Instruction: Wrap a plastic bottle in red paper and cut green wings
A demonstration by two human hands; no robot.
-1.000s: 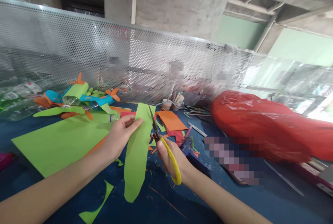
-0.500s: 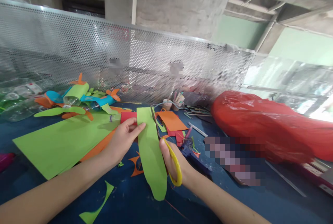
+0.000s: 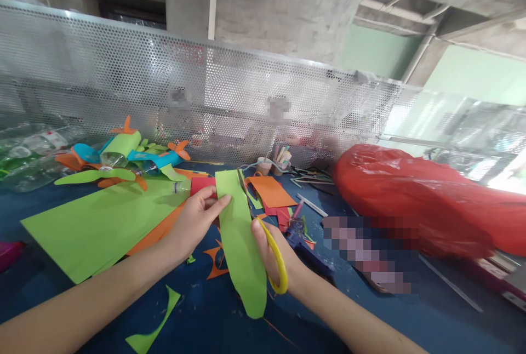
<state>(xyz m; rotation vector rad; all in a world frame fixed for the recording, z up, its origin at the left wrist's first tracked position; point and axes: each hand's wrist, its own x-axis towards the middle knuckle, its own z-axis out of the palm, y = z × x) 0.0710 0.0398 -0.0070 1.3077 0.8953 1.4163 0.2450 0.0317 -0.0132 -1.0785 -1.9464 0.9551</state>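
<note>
A long green paper strip (image 3: 240,244) with a rounded near end is pinched at its left edge by my left hand (image 3: 199,217). Yellow-handled scissors (image 3: 279,266) are in my right hand (image 3: 275,252), fingers closed round the handle. Their dark blades lie along the strip's right edge near its far end. Beyond my left hand lies a small clear bottle wrapped in red (image 3: 201,185). Orange paper (image 3: 271,191) rests just past the blades, and an orange cut-out scrap (image 3: 216,262) is left of the strip.
Large green sheets (image 3: 102,222) lie at left, with paper-and-bottle models (image 3: 121,151) and clear bottles (image 3: 36,151) behind. A blue glue gun (image 3: 308,250) is right of the scissors. A red plastic bag (image 3: 411,195) fills the right. Behind stands a perforated metal screen (image 3: 246,80).
The near end of the green strip has swung slightly to the right. Both hands keep nearly the same place and the same hold.
</note>
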